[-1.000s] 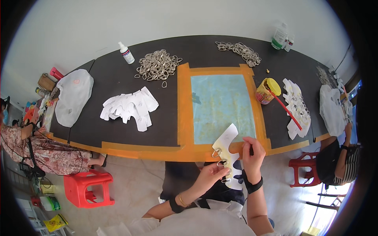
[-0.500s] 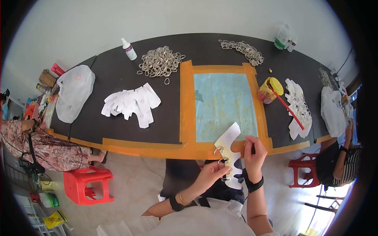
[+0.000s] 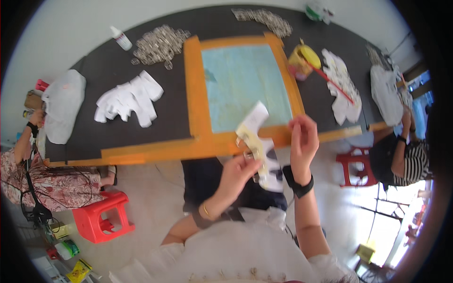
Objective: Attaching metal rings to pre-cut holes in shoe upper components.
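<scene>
A white strip (image 3: 268, 162) with a notched edge is pinched in my left hand (image 3: 238, 174), just in front of the table's near edge. Yellowish smears mark its surface, and a few metal rings (image 3: 248, 153) sit along its left side near my fingers. To the right of the strip, apart from it, my right hand (image 3: 304, 141) is raised with bent fingers. Its thumb and forefinger come together; anything between them is too small and blurred to make out. Beyond both hands lies a light blue sheet (image 3: 245, 85) framed with orange tape (image 3: 194, 94).
On the dark table lie stacked white strips (image 3: 130, 101), a heap of metal rings (image 3: 160, 45), more rings (image 3: 266, 21) and a white bottle (image 3: 121, 38). Rightward are a yellow-lidded tub (image 3: 302, 61) with a red stick (image 3: 332, 85) and ringed strips (image 3: 342, 87). People sit at both sides.
The whole view has shifted, so the table appears higher and further left. My left hand still holds the strip, and my right hand stays raised beside it. The left-hand person's arm is now lifted.
</scene>
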